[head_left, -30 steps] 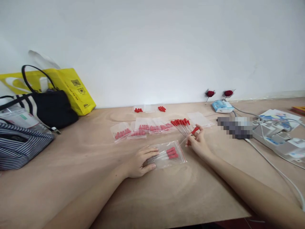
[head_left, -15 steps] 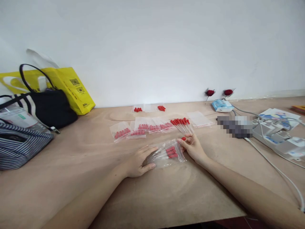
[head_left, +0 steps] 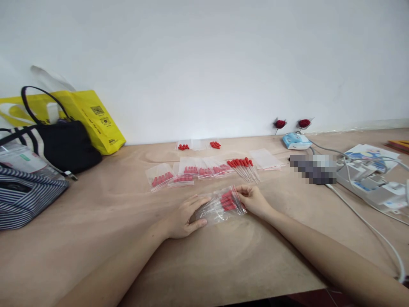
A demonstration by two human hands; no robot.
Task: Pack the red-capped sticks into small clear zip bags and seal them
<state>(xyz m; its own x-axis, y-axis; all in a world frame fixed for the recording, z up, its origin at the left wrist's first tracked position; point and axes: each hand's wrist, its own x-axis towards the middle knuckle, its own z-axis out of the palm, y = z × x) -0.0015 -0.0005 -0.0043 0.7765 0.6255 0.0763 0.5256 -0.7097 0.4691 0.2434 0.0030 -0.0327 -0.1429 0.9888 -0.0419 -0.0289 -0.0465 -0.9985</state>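
Observation:
A clear zip-lock bag [head_left: 215, 213] lies on the table, holding several glass droppers with red rubber bulbs [head_left: 228, 200]. My left hand [head_left: 187, 216] grips the bag's left end, fingers above and thumb below. At the bag's mouth on the right, my right hand [head_left: 252, 200] has its fingers closed on the edge; whether a dropper is also between them I cannot tell. Just beyond, loose red-bulb droppers [head_left: 244, 167] lie fanned out. Filled bags of droppers [head_left: 162, 177] lie in a row to their left.
Flat unfilled bags [head_left: 265, 159] lie behind the loose droppers. Two bags with red bulbs [head_left: 215, 145] rest by the wall. At right are a tissue pack [head_left: 295, 141], a power strip [head_left: 372, 185] and cables. Handbags [head_left: 67, 143] and a yellow bag [head_left: 96, 121] stand at left.
My right hand has shifted slightly left at the bag's mouth. The red bulb that showed at its fingertips is no longer visible there, and the bulbs in the bag look more bunched.

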